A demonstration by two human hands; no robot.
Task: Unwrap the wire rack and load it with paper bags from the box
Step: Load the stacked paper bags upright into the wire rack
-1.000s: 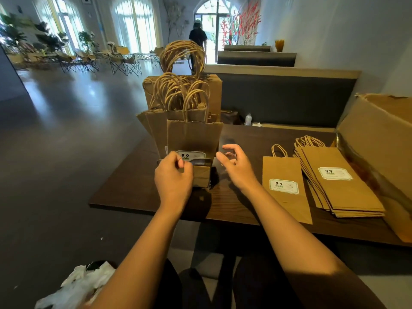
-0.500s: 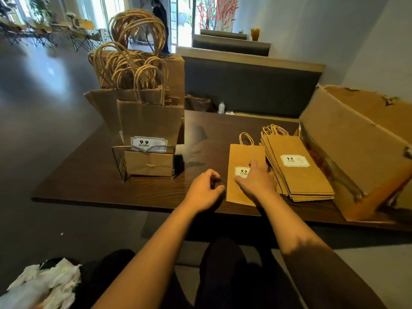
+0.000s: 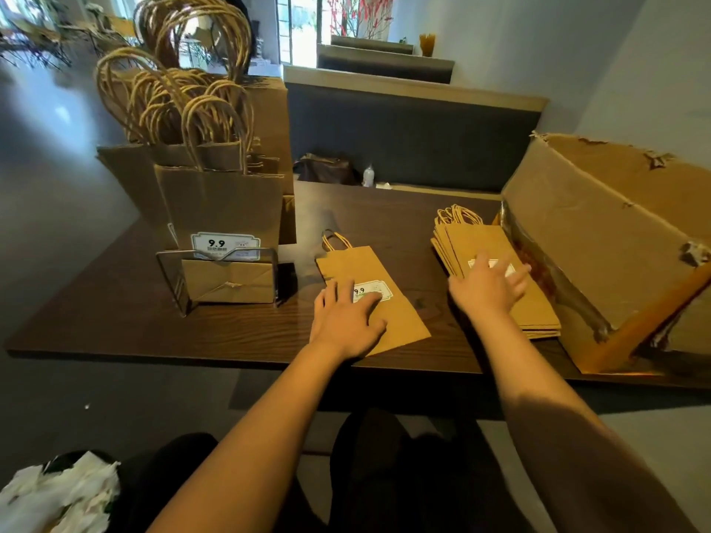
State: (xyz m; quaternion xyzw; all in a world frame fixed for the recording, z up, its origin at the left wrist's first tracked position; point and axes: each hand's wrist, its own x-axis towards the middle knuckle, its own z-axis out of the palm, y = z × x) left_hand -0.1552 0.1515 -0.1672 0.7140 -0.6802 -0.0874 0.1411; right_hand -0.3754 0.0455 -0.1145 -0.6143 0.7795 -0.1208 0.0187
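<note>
The rack stood loaded by the table's left edge, flat left hand on a single bag, spread right hand on the stack left.

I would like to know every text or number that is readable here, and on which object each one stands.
"9.9": white label on the front bag in the wire rack; the small print beneath is too blurred to read.
"9.9": white label on the single flat bag, partly under the left hand; the rest is illegible.
Label on the stack of bags: hidden by the right hand, unreadable.
</note>
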